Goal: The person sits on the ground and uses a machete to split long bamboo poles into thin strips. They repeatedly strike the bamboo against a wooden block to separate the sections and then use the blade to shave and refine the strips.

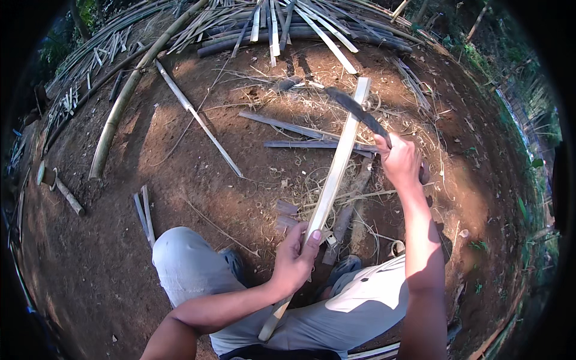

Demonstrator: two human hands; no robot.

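Note:
A long pale bamboo strip (332, 180) slants from my lap up and away to the right. My left hand (294, 257) is wrapped round its lower part, with the thumb on top. My right hand (401, 161) grips the handle of a dark-bladed machete (359, 110). The blade lies across the strip near its far end; whether its edge has bitten into the wood I cannot tell. Under the strip, thin curled shavings (312, 186) are scattered on the soil. The strip's near end rests between my thighs.
Split bamboo pieces (288, 126) lie on the ground beyond my knees, beside a short log (345, 225). A long bamboo pole (129, 99) stretches away at the left. A big pile of bamboo (300, 33) spreads across the back. Greenery (528, 78) borders the right side.

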